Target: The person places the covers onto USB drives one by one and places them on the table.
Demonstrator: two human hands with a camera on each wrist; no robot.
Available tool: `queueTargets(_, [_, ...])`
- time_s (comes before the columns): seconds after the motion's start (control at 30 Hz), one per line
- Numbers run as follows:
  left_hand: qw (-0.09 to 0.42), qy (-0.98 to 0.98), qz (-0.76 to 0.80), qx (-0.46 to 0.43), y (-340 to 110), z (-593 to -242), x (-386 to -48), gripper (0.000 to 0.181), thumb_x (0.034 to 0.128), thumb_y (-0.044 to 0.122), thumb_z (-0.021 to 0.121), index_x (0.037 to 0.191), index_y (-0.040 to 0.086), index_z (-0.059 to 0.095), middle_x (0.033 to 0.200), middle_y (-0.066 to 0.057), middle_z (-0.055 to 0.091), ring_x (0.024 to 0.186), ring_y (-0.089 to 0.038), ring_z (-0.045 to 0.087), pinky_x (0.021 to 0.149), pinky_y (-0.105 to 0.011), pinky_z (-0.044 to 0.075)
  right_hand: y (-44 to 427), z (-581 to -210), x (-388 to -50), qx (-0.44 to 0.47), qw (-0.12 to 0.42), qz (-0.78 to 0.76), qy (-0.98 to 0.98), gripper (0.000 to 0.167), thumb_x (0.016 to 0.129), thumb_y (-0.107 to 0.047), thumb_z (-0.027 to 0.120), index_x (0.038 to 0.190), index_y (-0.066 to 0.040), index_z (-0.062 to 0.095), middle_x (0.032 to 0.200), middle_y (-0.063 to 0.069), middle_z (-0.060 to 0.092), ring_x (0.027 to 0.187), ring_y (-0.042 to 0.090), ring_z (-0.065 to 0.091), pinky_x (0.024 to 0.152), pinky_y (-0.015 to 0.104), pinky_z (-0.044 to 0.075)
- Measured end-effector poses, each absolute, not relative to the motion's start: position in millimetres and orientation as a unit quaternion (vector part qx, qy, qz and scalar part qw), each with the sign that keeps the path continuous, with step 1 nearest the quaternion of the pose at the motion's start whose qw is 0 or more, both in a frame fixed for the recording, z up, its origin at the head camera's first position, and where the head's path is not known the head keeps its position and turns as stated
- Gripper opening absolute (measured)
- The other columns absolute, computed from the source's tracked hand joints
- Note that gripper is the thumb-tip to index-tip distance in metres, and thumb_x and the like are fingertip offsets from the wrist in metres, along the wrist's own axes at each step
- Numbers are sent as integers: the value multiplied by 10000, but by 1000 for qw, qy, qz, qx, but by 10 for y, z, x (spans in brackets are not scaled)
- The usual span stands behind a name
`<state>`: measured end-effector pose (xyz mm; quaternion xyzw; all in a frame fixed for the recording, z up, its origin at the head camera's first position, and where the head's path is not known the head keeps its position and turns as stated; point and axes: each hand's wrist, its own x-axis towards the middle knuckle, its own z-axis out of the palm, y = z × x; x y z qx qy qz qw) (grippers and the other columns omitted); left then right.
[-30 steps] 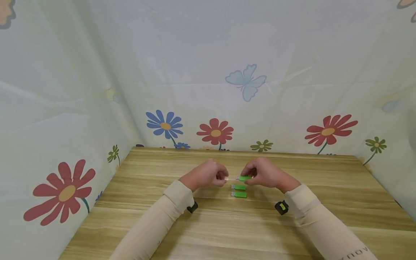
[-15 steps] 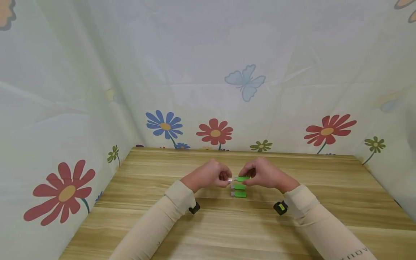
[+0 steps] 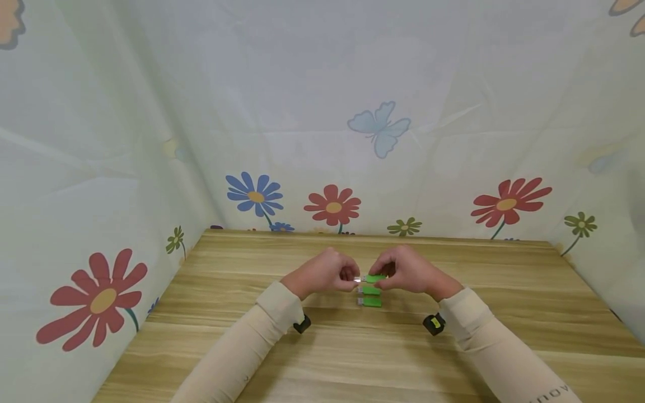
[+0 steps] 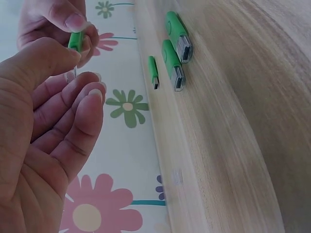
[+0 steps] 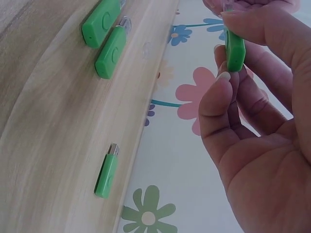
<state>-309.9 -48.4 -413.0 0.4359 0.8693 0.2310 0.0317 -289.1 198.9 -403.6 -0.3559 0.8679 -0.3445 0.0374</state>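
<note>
My right hand [image 3: 412, 270] pinches a green USB flash drive [image 5: 235, 52] between thumb and fingers, its plug end turned to the left hand. A small clear cap [image 4: 71, 76] is pinched in my left hand [image 3: 327, 271], right at that plug end. Whether the plug sits inside the cap cannot be made out. Two more green flash drives [image 3: 371, 302] with clear caps lie side by side on the table, just nearer than the hands. The right wrist view also has an uncapped flash drive [image 5: 107, 174], its metal plug bare. A loose clear cap [image 5: 147, 50] lies on the tabletop.
The wood-grain table [image 3: 322, 358] ends at a pale curtain [image 3: 302, 112] printed with flowers and a butterfly, which also closes off both sides. A dark wrist device [image 3: 434, 323] hangs below the right sleeve, another [image 3: 302, 323] below the left.
My left hand has moved slightly right with the clear cap, and the right hand slightly left with the flash drive, closing the gap between them. The drives on the table have not moved.
</note>
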Motion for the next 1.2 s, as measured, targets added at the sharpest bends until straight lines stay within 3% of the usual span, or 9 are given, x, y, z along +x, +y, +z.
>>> queueTargets(0.53, [30, 866, 239, 439, -470, -4142, -3090, 103, 913, 206, 776, 933, 106, 768, 809, 58, 725, 684, 11, 621, 671, -123, 526, 1960, -4056, -2878, -368, 34, -352, 860, 143, 837, -89, 817, 975, -126, 810, 920, 11, 754, 719, 84, 629, 650, 250, 555])
queueTargets(0.83, [26, 864, 236, 444, -462, -4135, -3080, 106, 920, 217, 769, 925, 112, 763, 794, 65, 719, 674, 17, 616, 664, -121, 522, 1955, -4056, -2877, -380, 33, -354, 854, 153, 841, -70, 804, 991, -99, 809, 936, 67, 759, 737, 88, 640, 665, 258, 566])
queueTargets(1.2, [28, 865, 230, 445, -453, -4108, -3064, 106, 930, 219, 761, 926, 113, 759, 797, 68, 714, 679, 15, 608, 676, -117, 517, 1924, -4053, -2884, -387, 23, -348, 853, 143, 840, -81, 808, 972, -138, 813, 913, 18, 748, 749, 97, 648, 679, 269, 573])
